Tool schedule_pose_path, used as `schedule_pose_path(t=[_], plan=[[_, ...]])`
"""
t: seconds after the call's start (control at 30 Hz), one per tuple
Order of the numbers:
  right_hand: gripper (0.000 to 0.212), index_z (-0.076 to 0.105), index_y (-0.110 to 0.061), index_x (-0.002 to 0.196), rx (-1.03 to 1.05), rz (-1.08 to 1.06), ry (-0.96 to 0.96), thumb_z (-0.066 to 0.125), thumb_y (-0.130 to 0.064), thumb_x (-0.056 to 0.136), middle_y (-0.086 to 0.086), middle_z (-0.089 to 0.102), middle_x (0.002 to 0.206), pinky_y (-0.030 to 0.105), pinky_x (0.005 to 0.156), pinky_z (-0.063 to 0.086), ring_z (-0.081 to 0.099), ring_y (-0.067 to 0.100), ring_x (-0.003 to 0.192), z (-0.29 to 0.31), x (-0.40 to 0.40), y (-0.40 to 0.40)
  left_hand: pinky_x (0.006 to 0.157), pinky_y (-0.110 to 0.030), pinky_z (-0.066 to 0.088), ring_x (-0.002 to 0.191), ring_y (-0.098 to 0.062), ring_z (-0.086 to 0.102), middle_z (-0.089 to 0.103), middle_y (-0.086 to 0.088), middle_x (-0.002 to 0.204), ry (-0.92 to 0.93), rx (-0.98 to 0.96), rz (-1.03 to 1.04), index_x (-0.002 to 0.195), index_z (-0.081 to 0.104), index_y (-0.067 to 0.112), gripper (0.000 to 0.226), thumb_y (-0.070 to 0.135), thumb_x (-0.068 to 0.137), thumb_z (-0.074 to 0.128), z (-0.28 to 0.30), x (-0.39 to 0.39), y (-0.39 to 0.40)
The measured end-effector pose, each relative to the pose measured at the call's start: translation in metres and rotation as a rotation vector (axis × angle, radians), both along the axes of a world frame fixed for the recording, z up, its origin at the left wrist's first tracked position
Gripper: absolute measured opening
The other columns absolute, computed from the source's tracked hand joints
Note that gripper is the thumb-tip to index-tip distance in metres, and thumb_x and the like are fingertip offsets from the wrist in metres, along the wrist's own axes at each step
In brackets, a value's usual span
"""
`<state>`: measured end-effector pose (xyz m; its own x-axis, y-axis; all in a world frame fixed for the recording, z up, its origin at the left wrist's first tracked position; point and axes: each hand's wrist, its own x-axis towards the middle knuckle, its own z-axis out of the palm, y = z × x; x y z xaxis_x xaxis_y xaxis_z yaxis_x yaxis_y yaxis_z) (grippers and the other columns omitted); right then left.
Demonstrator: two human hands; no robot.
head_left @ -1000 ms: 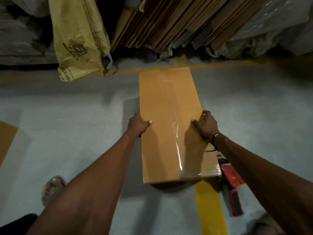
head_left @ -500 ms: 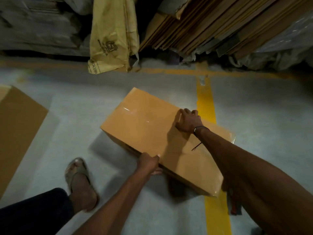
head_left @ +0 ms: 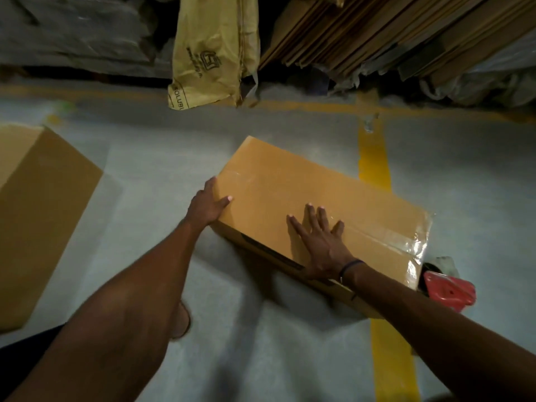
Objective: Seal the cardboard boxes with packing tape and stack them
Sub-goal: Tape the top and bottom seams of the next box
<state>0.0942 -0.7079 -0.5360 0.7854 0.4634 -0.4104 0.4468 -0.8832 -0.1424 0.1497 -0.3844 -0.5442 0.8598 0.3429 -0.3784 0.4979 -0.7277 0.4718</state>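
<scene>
You've swung long taped tan cardboard box [head_left: 319, 210] diagonal on grey floor. Right hand [head_left: 320, 245] now flat, fingers spread on top; left hand [head_left: 206, 207] grips far-left corner. Sealed; ready for stacking.

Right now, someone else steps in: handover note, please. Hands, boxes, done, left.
Left hand: grips the near-left corner of the taped box, thumb on top.
Right hand: flat, fingers spread, pressing the box top.
Box lies on the floor, clear tape along its top seam and over the right end.
Second box stands to the left; red tape dispenser by the right end.
Left: stack the box.
</scene>
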Motion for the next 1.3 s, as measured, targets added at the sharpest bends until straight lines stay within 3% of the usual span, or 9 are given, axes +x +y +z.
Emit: schedule_pose_path(t=[0.17,0.37,0.6,0.73,0.83,0.97,1.07,1.13,1.3], plan=[[0.133,-0.018,-0.036,0.159,-0.131,0.100,-0.035,0.082,-0.049,0.072,0.014,-0.023,0.167,0.075,0.108,0.025,-0.011,0.044,0.154,0.007,0.026,-0.009,0.104,-0.055,0.044,0.129,-0.047,0.051,0.051,-0.024,0.145,-0.036,-0.019,0.106,0.157,0.026,0.023,0.089,0.066,0.090,0.065,-0.011,-0.029,-0.010],[0.108,-0.002,-0.042,0.161,-0.078,0.036,-0.076,0.052,0.015,0.087,0.002,-0.010,0.171,0.069,0.112,0.032,-0.002,0.036,0.157,0.016,0.045,-0.044,0.100,-0.049,0.046,0.129,-0.047,0.052,0.045,-0.029,0.146,0.131,0.010,0.314,0.152,0.026,0.003,0.100,0.071,0.088,0.063,0.009,-0.087,-0.091],[0.068,0.026,-0.022,0.160,0.326,-0.610,-0.146,0.042,-0.040,0.097,0.019,0.009,0.169,0.058,0.120,0.023,0.008,0.042,0.154,-0.005,-0.020,-0.061,0.092,-0.044,0.058,0.113,-0.043,0.067,0.060,-0.026,0.134,0.246,-0.196,0.407,0.141,0.033,-0.011,0.118,0.079,0.075,0.071,0.002,-0.143,-0.159],[0.117,-0.003,-0.009,0.162,0.650,-1.289,-0.005,0.075,-0.051,0.087,0.027,-0.009,0.166,0.044,0.122,0.024,0.006,0.041,0.155,-0.013,-0.083,-0.050,0.078,-0.044,0.065,0.090,-0.036,0.076,0.072,-0.021,0.115,0.365,-0.325,0.325,0.120,0.066,-0.007,0.105,0.084,0.068,0.070,-0.002,-0.175,-0.197],[0.143,-0.011,-0.018,0.162,0.867,-1.551,0.250,0.089,-0.058,0.068,0.020,0.020,0.166,0.049,0.116,0.037,0.032,0.037,0.148,-0.018,-0.125,-0.045,0.070,-0.046,0.066,0.079,-0.035,0.077,0.074,-0.023,0.105,0.407,-0.548,0.386,0.115,0.066,-0.007,0.071,0.054,0.083,0.081,0.012,-0.197,-0.233],[0.139,-0.005,-0.039,0.161,0.924,-1.541,0.298,0.089,-0.063,0.063,0.017,0.040,0.158,0.056,0.098,0.053,0.051,0.040,0.133,-0.026,-0.161,-0.054,0.062,-0.049,0.065,0.062,-0.031,0.076,0.077,-0.018,0.091,0.340,-0.613,0.435,0.114,0.066,-0.005,0.064,0.055,0.091,0.073,0.012,-0.226,-0.249],[0.135,0.008,-0.032,0.162,0.911,-1.423,0.253,0.091,-0.062,0.060,0.008,0.043,0.158,0.054,0.105,0.049,0.049,0.034,0.137,-0.026,-0.160,-0.080,0.080,-0.046,0.063,0.089,-0.037,0.076,0.073,-0.018,0.113,0.268,-0.277,0.483,0.120,0.066,-0.001,0.094,0.083,0.078,0.062,0.020,-0.236,-0.233],[0.129,0.026,-0.027,0.157,0.910,-1.354,0.231,0.093,-0.063,0.053,0.003,0.053,0.150,0.051,0.108,0.048,0.053,0.029,0.133,-0.023,-0.154,-0.102,0.091,-0.050,0.054,0.118,-0.047,0.060,0.052,-0.026,0.137,0.132,-0.063,0.478,0.137,0.049,0.000,0.088,0.067,0.084,0.072,0.033,-0.235,-0.225],[0.102,0.053,-0.023,0.141,0.786,-1.209,0.175,0.096,-0.052,0.053,0.005,0.067,0.130,0.049,0.101,0.054,0.064,0.027,0.117,-0.007,-0.112,-0.166,0.100,-0.046,0.049,0.124,-0.041,0.053,0.043,-0.018,0.142,-0.139,-0.134,0.054,0.146,0.045,0.030,0.067,0.034,0.089,0.079,0.040,-0.213,-0.211]])
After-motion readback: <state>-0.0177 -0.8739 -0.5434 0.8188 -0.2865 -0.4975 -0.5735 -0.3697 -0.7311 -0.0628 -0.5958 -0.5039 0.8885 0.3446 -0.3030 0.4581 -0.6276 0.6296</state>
